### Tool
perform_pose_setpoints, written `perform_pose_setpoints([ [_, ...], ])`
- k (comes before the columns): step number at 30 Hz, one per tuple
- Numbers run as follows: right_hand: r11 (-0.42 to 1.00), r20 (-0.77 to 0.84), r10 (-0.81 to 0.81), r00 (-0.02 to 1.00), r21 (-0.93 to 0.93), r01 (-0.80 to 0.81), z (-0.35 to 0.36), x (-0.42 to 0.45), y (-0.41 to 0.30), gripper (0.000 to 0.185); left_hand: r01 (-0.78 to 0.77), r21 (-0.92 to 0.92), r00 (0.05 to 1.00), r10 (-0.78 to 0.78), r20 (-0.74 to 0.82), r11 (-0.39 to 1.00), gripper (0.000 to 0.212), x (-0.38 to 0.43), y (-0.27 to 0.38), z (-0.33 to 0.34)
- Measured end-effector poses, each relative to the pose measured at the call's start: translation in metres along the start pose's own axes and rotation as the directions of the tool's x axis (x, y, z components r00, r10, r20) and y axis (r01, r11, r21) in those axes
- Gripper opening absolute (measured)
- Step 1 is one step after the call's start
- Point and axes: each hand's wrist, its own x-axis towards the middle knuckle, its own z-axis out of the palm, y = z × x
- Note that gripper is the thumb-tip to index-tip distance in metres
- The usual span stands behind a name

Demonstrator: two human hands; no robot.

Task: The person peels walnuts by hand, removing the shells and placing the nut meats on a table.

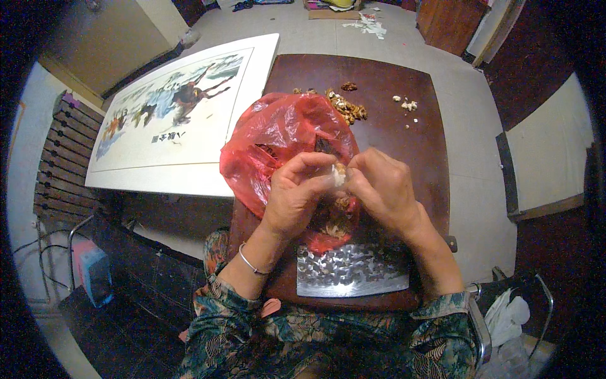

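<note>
My left hand [298, 192] and my right hand [386, 187] meet over a red plastic bag [293, 123] on the dark wooden table. Between the fingertips of both is a pale and brown piece of walnut kernel [339, 175]. Brown pieces, perhaps walnuts or shells, lie in the bag's opening [335, 225] beneath my hands. Behind the bag is a heap of brown walnut pieces [348, 109], and a few pale kernel pieces [408, 105] lie to its right. A cleaver-like metal blade [352, 272] rests flat at the near table edge; no handle is visible.
A white panel [208, 176] with a horse painting and writing adjoins the table's left side. Black seating [147, 265] stands at the lower left. A metal-framed chair [480, 327] holding white bags [509, 315] is at the lower right. White scraps [371, 27] litter the floor beyond.
</note>
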Motion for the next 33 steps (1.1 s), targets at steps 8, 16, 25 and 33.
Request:
perform_pose_setpoints([
  [8,0.995,-0.018,-0.063,0.998,-0.077,0.061,-0.002,-0.001,-0.001,0.008,0.085,-0.115,0.993,-0.074,0.092,0.990,0.028,0.002,-0.002,-0.007],
  [16,0.998,-0.068,-0.062,0.996,0.023,0.064,-0.003,0.001,0.008,0.008,-0.019,-0.060,0.999,0.021,0.027,0.998,0.022,0.001,-0.001,-0.003],
  [25,0.995,0.144,0.060,0.988,0.068,-0.070,-0.007,0.002,-0.001,0.013,-0.189,0.288,0.982,0.177,0.067,0.939,0.018,0.002,0.001,-0.003],
  [33,0.995,0.148,0.054,0.988,0.081,-0.066,-0.005,0.000,0.003,0.012,-0.278,0.439,0.960,0.232,0.156,0.854,0.015,0.004,0.000,-0.008],
])
